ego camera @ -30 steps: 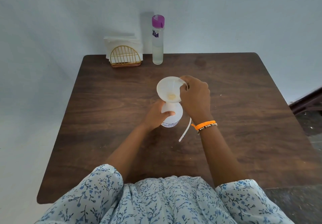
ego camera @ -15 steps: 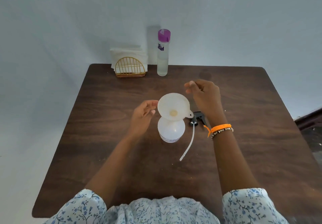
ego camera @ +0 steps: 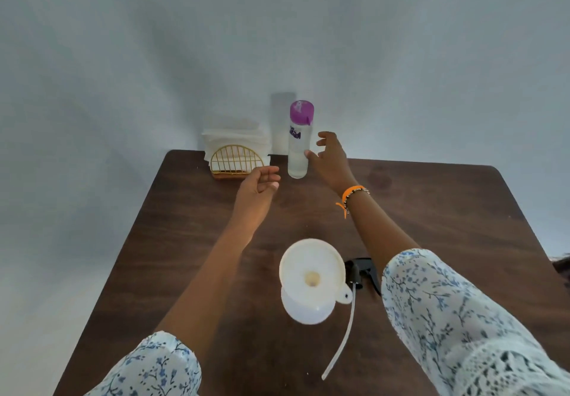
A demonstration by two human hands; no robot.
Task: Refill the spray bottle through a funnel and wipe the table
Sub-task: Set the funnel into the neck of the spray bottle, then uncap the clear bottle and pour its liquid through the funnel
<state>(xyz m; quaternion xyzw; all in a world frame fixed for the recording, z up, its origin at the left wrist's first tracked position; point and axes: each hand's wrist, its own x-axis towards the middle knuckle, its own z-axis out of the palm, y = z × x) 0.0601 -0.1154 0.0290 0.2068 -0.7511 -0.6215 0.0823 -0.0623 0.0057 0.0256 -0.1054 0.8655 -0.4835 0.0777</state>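
A white funnel [ego camera: 311, 269] sits in the neck of the white spray bottle [ego camera: 305, 311], which stands near the table's middle. Its black trigger head [ego camera: 362, 272] with a long white tube lies just to the right. At the back stands a clear water bottle with a purple cap [ego camera: 298, 145]. My right hand [ego camera: 328, 156] is spread open right beside that bottle, thumb touching its side. My left hand [ego camera: 259, 189] hovers with loosely curled fingers a little left of and below the bottle, holding nothing.
A gold wire holder with white napkins [ego camera: 234, 155] stands at the back edge, left of the water bottle. The dark wooden table [ego camera: 431, 226] meets a pale wall behind. Its right edge drops off to the floor.
Both hands left the funnel and spray bottle and reached toward the back of the table. The right hand arrived at the water bottle. The camera tilted up.
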